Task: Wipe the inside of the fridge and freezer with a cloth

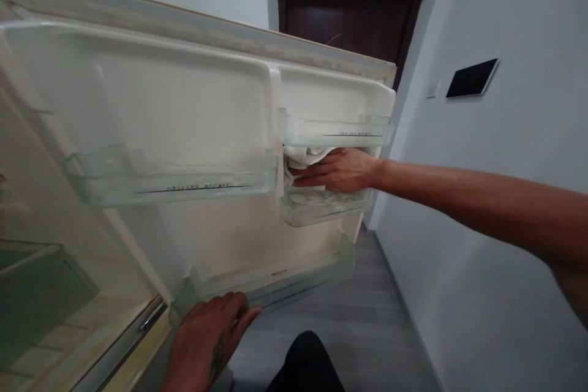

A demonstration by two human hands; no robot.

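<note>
Pale walls point(528, 12) hold a recessed dark door point(349, 21) and a black panel point(472, 78) over grey flooring point(381, 306).

white cloth point(299, 155): crumpled, between small bins point(331, 132) | fridge door point(184, 92): open

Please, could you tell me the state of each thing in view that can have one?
Fridge door: open.
White cloth: crumpled, under the right hand.
Right hand: fingers extended, laid on the cloth.
Left hand: curled over the bottom bin's rim.
Dark door: appears shut.
Wall screen: dark.
</note>
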